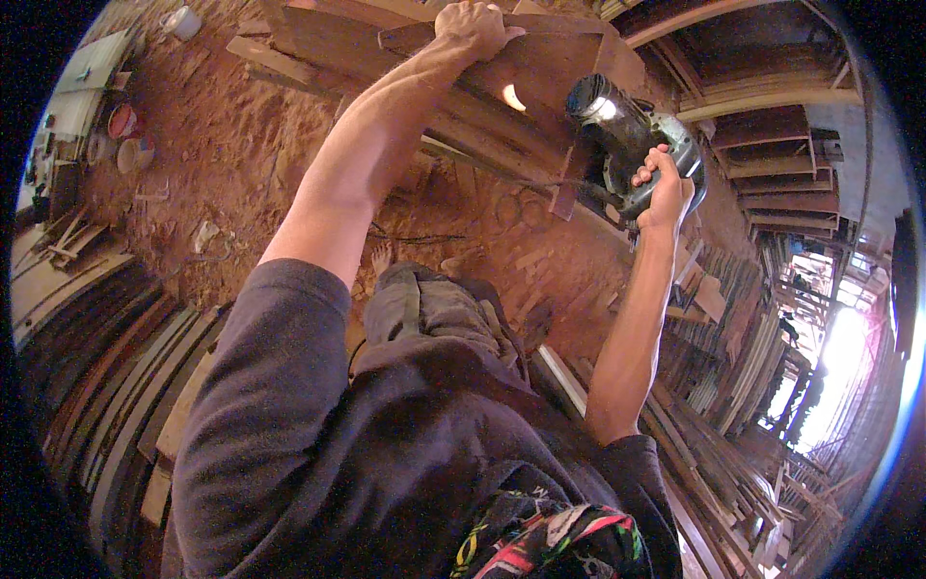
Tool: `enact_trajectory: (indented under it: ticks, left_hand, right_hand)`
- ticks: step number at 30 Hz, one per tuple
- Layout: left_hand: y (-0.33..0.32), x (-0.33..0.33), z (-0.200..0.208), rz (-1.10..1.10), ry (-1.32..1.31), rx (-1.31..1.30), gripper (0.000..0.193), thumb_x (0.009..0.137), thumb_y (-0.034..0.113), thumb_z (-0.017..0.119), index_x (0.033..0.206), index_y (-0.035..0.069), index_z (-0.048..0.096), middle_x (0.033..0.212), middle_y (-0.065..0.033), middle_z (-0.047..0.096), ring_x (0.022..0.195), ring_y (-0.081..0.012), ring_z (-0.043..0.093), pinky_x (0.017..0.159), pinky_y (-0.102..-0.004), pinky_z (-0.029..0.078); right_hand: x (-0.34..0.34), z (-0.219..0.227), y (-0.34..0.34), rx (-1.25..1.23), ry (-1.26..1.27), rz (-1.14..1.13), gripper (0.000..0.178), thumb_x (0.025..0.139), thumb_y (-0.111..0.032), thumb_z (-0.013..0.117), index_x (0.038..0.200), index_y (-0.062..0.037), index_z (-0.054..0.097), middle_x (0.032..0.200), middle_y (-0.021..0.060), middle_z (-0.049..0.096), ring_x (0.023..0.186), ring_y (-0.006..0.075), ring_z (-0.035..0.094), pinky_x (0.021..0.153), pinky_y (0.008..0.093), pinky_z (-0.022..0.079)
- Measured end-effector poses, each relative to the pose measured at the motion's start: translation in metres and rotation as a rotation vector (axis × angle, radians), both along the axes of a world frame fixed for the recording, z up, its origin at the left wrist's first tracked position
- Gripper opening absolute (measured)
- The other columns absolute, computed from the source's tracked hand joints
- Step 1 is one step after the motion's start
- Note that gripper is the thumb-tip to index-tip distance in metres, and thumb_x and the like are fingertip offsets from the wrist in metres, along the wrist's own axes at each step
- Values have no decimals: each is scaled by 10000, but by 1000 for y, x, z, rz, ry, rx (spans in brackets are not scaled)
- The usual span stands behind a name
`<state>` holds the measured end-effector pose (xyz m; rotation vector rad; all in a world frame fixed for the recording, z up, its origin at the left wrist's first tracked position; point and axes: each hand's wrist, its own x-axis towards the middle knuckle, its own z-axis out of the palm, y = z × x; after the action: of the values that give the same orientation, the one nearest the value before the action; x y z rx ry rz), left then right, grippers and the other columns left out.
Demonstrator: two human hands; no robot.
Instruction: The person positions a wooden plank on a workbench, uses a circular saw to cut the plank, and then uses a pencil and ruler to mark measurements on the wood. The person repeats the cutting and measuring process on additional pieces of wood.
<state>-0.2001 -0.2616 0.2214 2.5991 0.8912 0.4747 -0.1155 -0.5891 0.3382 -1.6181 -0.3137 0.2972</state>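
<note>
My left hand (pixel 473 31) reaches far forward and curls over the edge of a wooden board (pixel 555 58), thumb stretched to the right. In my right hand (pixel 666 193) is the black handle of a corded power tool (pixel 627 135). A round, dark motor housing juts from the tool toward the left, catching bright light. The tool is at the right end of the boards, and its cutting part is hidden. From its near side a dark cord (pixel 550 181) runs left.
Long timber (pixel 125 405) lies stacked at the lower left, with more wood on shelves (pixel 781 174) at the right. A red bucket (pixel 122 121) and a white bucket (pixel 180 23) stand far left on the reddish ground. My bare foot (pixel 383 256) is below the boards.
</note>
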Motion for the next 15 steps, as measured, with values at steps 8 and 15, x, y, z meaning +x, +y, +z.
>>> enact_trajectory:
  ticks: [8, 15]
  left_hand:
    - [-23, -19, -2, 20, -59, -3, 766, 928, 743, 503, 1258, 78, 692, 1266, -201, 693, 1245, -378, 628, 1012, -515, 522]
    - [-43, -55, 12, 33, -8, -24, 746, 938, 736, 493, 1281, 101, 682, 1278, -182, 692, 1174, -381, 670, 950, -516, 559]
  right_hand:
    - [8, -2, -4, 16, -7, 24, 180, 845, -49, 686, 1009, -35, 613, 710, 21, 567, 558, 133, 520, 511, 302, 448]
    - [-2, 1, -3, 11, -31, 30, 171, 829, -40, 681, 994, -27, 635, 694, 19, 553, 549, 136, 524, 500, 308, 445]
